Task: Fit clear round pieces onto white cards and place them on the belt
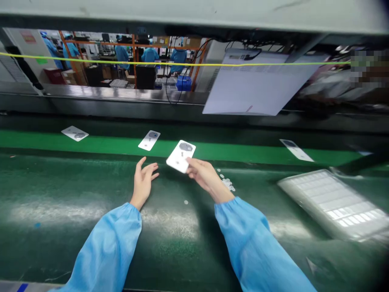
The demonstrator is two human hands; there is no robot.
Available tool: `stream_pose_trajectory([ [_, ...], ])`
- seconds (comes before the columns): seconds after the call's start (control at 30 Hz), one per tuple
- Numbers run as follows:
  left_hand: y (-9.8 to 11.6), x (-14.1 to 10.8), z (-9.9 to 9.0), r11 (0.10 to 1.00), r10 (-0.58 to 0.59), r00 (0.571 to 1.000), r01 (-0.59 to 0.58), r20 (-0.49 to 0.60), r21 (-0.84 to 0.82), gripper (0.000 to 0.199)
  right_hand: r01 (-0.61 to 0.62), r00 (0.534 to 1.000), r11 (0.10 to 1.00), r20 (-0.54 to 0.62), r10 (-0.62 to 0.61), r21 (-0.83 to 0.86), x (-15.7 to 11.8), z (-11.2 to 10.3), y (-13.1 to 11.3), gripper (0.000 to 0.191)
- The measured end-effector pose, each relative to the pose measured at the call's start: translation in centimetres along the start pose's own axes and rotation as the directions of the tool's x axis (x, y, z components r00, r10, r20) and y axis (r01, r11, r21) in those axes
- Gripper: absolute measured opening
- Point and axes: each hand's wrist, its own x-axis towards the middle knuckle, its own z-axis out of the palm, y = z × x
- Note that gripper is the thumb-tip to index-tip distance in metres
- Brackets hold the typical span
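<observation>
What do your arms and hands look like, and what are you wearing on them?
The left sleeve and right sleeve are loose, light-blue, thin smooth fabric, gathered into puffy elastic cuffs at the wrists. The left hand and right hand are bare, with no gloves, rings or watches showing.
</observation>
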Motion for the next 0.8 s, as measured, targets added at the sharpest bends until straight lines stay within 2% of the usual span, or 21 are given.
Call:
stream_pose_trajectory([
  [0.07,0.1,0.7,-1.1,0.990,0.080,0.997,-0.077,-0.019,0.121,0.054,0.036,0.999,0.999,-0.007,-0.036,-0.023,1.7,0.0,-1.1,0.036],
  [0.17,0.4,1.9,-2.6,0.952,0.175,0.984,-0.165,-0.015,0.258,0.039,0.066,0.998,0.995,0.014,-0.065,-0.078,1.4,0.4,-0.9,0.032],
  [0.23,0.5,3.2,-3.3,0.911,0.222,0.975,-0.206,-0.003,0.358,0.036,0.082,0.996,0.990,0.038,-0.078,-0.118,0.0,0.6,0.2,0.038],
  [0.33,0.6,6.1,-3.2,0.850,0.245,0.969,-0.219,0.007,0.479,0.046,0.117,0.992,0.982,0.060,-0.109,-0.149,-2.1,0.3,2.5,0.057],
  [0.47,1.3,10.9,-1.8,0.797,0.227,0.973,-0.164,-0.036,0.581,0.055,0.178,0.984,0.975,0.044,-0.174,-0.135,-3.3,-0.4,4.6,0.066],
  [0.6,3.2,13.8,-0.9,0.809,0.155,0.985,-0.079,-0.082,0.583,0.046,0.172,0.985,0.977,0.040,-0.169,-0.124,-3.0,-0.8,4.8,0.065],
  [0.7,4.8,14.1,-0.6,0.851,0.099,0.995,-0.071,-0.026,0.520,0.042,0.162,0.987,0.980,0.034,-0.159,-0.114,-2.8,-0.8,4.4,0.066],
  [0.8,5.3,12.0,0.5,0.895,0.031,0.997,-0.059,0.071,0.443,0.038,0.158,0.987,0.983,0.033,-0.155,-0.092,-2.8,-0.8,4.2,0.069],
])
